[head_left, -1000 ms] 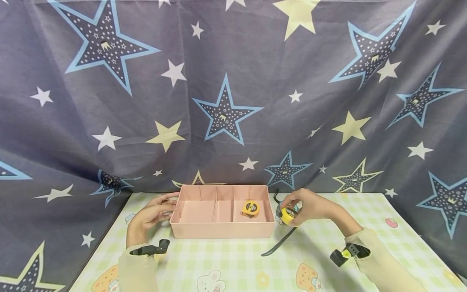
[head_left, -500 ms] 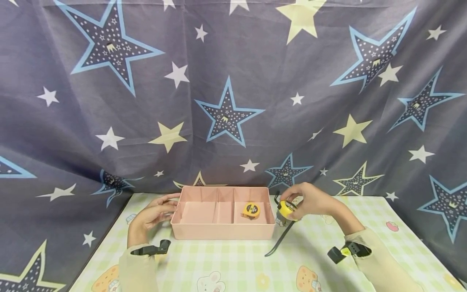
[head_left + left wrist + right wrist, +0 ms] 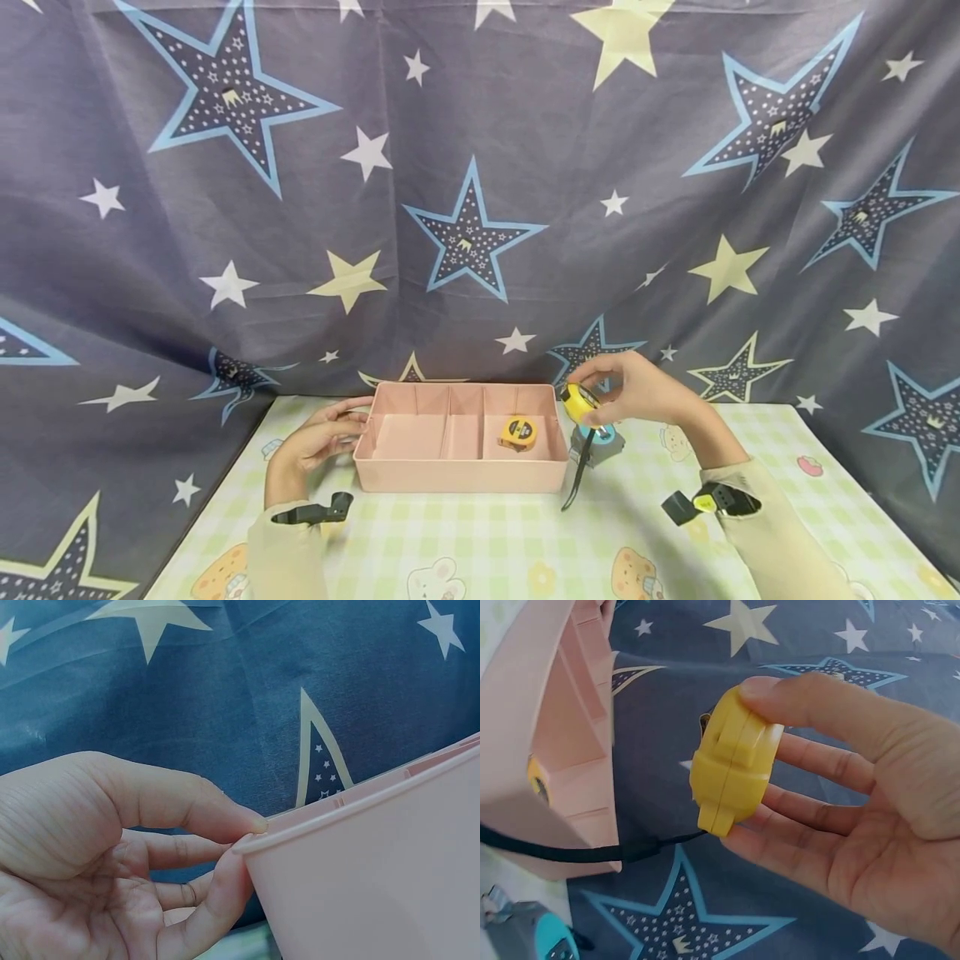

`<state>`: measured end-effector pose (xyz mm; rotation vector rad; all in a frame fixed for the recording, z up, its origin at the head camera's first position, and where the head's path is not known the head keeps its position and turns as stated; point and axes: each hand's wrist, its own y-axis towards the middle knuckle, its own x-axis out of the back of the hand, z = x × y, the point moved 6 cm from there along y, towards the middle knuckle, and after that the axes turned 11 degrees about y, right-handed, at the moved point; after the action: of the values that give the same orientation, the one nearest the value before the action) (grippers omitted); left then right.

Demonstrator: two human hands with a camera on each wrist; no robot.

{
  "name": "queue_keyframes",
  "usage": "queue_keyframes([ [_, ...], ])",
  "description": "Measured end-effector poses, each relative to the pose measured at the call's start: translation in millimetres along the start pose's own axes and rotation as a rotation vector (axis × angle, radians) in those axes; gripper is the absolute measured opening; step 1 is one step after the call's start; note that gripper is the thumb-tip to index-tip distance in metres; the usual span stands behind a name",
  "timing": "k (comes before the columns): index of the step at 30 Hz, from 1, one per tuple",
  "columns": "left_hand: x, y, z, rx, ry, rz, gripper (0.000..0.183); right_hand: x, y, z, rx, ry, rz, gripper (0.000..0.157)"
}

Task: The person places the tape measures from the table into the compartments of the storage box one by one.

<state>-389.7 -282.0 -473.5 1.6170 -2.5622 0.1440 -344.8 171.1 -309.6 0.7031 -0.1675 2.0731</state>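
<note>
My right hand (image 3: 637,390) holds a yellow tape measure (image 3: 580,403) by its sides, in the air just off the right end of a pink box (image 3: 461,477). A black wrist strap (image 3: 577,475) hangs from that tape measure. In the right wrist view, thumb and fingertips grip the yellow case (image 3: 731,769). My left hand (image 3: 318,442) pinches the box's left rim, its thumb on top at the corner (image 3: 259,838) in the left wrist view. Inside the box's right compartment lies an orange-yellow tape measure (image 3: 518,432).
A grey and teal object (image 3: 600,442), perhaps another tape measure, sits on the table below my right hand. Dividers (image 3: 467,425) part the box into compartments. The checked tablecloth (image 3: 487,542) reaches back to a dark star-patterned curtain (image 3: 420,167).
My right hand has lifted the yellow tape measure up and slightly left, uncovering the grey and teal object beneath it. The strap now hangs more steeply. The left hand keeps its place on the box.
</note>
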Motion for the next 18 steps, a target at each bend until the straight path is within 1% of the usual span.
queue_keyframes([
  [4,-1.2,1.2,0.3,0.006,0.004,-0.004,0.062,-1.2,4.9,7.4,0.001,0.034,0.011,0.052],
  [8,-2.6,1.6,0.5,0.011,0.01,-0.008,0.063,-3.3,10.9,14.9,-0.004,0.031,0.026,0.052],
  [14,-2.5,0.5,0.6,0.014,-0.001,-0.003,0.063,-4.4,19.4,32.1,0.059,-0.008,0.028,0.05],
  [18,-1.1,1.3,0.8,0.002,-0.002,0.004,0.064,-4.0,24.8,43.1,0.09,0.0,0.028,0.051],
])
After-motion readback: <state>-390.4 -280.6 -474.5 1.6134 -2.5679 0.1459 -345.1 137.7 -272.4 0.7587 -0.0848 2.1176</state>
